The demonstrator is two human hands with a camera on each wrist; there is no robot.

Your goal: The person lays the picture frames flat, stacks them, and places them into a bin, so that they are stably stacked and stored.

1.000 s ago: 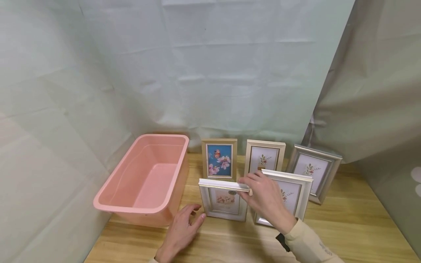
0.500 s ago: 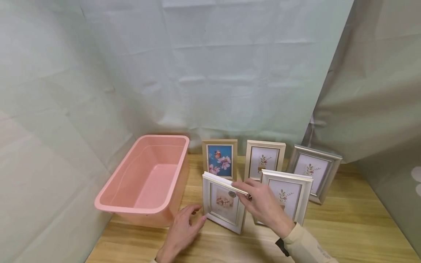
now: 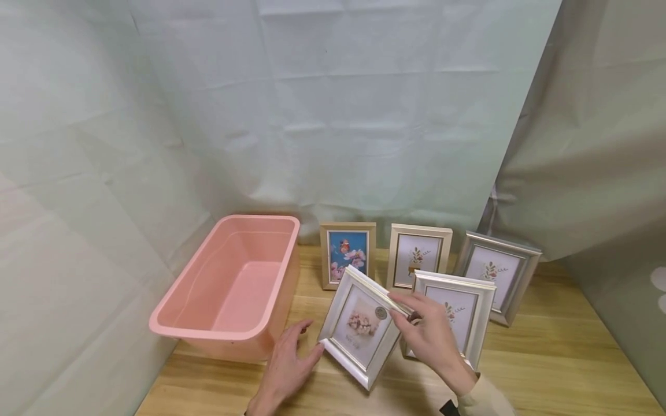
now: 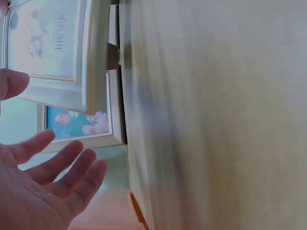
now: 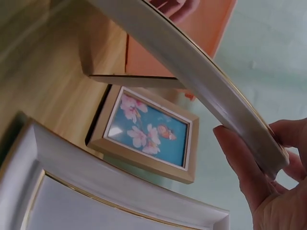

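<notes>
My right hand (image 3: 429, 332) pinches a white picture frame (image 3: 339, 346) with thin gold trim by its upper right corner. That frame is tilted and holds a pale pink flower print with a round dark sticker. In the right wrist view, its edge (image 5: 192, 69) runs between my thumb and fingers. My left hand (image 3: 288, 364) is spread with its thumb tip right by the frame's left corner. The left wrist view shows the fingers (image 4: 57, 167) parted and relaxed, with nothing in the palm; there the frame (image 4: 91, 52) hangs over the wooden table (image 4: 216, 120).
Behind stand a tan frame (image 3: 326, 254) with a blue bird-and-blossom picture and a cream frame (image 3: 393, 254). A white frame (image 3: 481, 323) and a grey frame (image 3: 520, 283) stand to the right. A pink plastic tub (image 3: 224, 334) is at the left, and pale curtains surround the table.
The white flower frame has gone from standing upright to tilted, its lower right corner swung toward me, with my right hand gripping its corner throughout. My left hand has barely moved.
</notes>
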